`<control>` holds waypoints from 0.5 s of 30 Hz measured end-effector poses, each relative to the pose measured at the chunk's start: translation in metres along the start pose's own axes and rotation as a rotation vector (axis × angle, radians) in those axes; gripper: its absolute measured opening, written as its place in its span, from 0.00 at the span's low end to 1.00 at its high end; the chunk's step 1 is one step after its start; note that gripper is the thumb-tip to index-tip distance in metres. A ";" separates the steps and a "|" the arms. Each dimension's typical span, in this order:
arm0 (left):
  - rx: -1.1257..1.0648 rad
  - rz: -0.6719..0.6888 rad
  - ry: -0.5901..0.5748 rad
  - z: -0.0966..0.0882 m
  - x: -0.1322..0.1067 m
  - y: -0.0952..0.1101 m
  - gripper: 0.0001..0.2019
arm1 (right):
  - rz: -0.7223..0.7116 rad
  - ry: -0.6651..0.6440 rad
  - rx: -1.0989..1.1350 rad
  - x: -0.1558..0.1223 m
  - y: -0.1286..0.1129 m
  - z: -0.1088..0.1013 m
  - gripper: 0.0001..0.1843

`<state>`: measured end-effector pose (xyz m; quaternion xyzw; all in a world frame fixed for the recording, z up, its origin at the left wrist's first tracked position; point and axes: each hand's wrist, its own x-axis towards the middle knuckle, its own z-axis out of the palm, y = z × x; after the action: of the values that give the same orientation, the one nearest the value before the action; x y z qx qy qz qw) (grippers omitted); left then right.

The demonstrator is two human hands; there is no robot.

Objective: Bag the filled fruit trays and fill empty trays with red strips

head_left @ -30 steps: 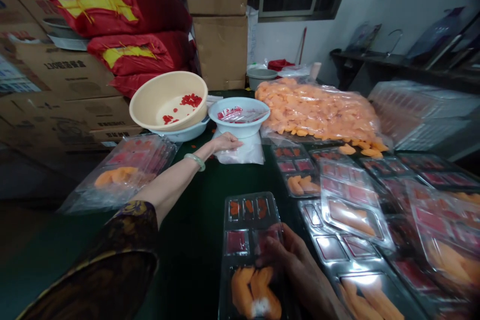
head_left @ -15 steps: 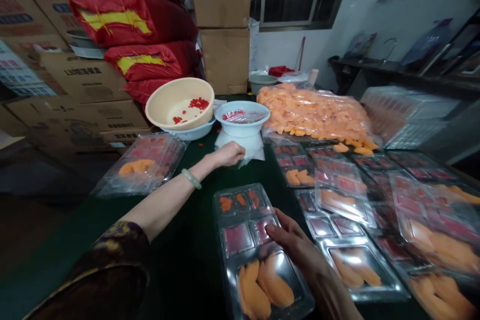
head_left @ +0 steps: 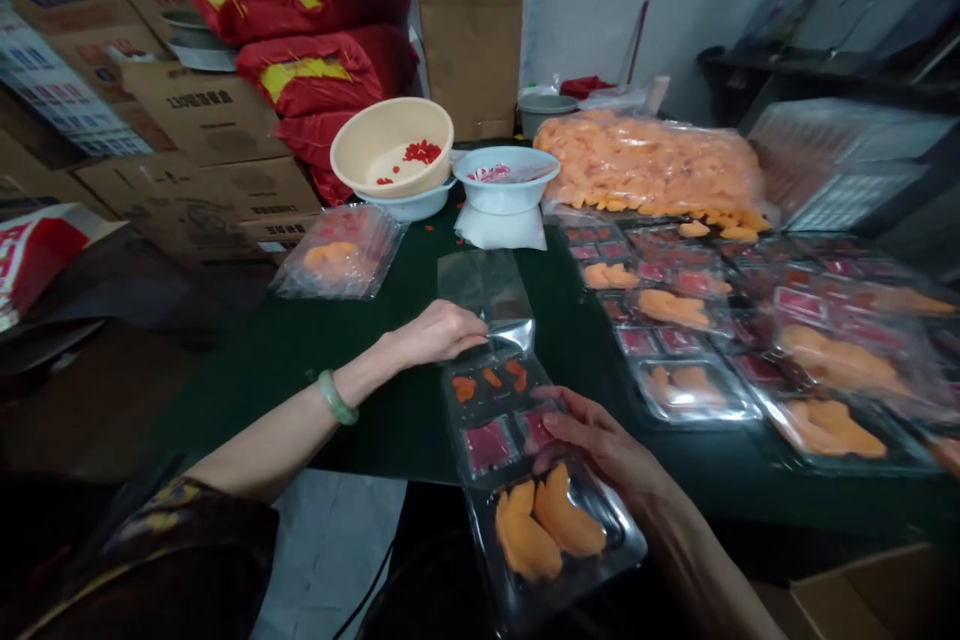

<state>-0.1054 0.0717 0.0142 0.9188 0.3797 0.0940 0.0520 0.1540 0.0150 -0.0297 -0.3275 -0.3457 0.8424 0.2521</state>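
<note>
Fingers pinched, my left hand [head_left: 442, 332] holds the edge of a clear plastic bag [head_left: 480, 282] at the far end of a compartmented tray. My right hand [head_left: 592, 430] grips that clear plastic tray [head_left: 480, 510] along its right side, thumb over a middle compartment. Small orange-red pieces [head_left: 491, 378] fill its far row, dark red packets [head_left: 487, 445] the middle, and large orange slices [head_left: 551, 520] the near compartment. The tray's near end juts over the table edge. Whether its far end is inside the bag's mouth, I cannot tell.
Several filled trays [head_left: 690, 390] cover the table's right side. Behind them lies a big bag of orange slices [head_left: 652, 165]. A cream basin [head_left: 390, 145], a light blue bowl [head_left: 506, 178] on white bags [head_left: 502, 228], and bagged trays [head_left: 345, 250] stand farther left.
My left hand has drawn a clear bag from the pile under the blue bowl back to the tray. My right hand has lifted the tray nearer to me. The view has tilted down.
</note>
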 end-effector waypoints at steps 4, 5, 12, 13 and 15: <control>0.205 0.064 -0.042 -0.007 0.004 0.026 0.15 | -0.050 0.037 -0.055 -0.011 0.001 0.008 0.32; 0.231 0.072 -0.057 -0.008 0.006 0.032 0.15 | -0.054 0.029 -0.063 -0.012 0.001 0.011 0.34; 0.287 0.053 -0.116 -0.002 0.015 0.042 0.11 | -0.085 0.179 -0.118 -0.015 0.005 0.023 0.55; 0.290 0.053 -0.112 -0.001 0.015 0.040 0.10 | -0.100 0.211 -0.134 -0.014 0.006 0.022 0.58; 0.282 0.062 -0.091 0.000 0.016 0.037 0.10 | -0.122 0.221 -0.163 -0.011 0.006 0.019 0.59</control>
<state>-0.0687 0.0565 0.0223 0.9316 0.3578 -0.0004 -0.0634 0.1463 -0.0040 -0.0192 -0.4160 -0.4024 0.7535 0.3118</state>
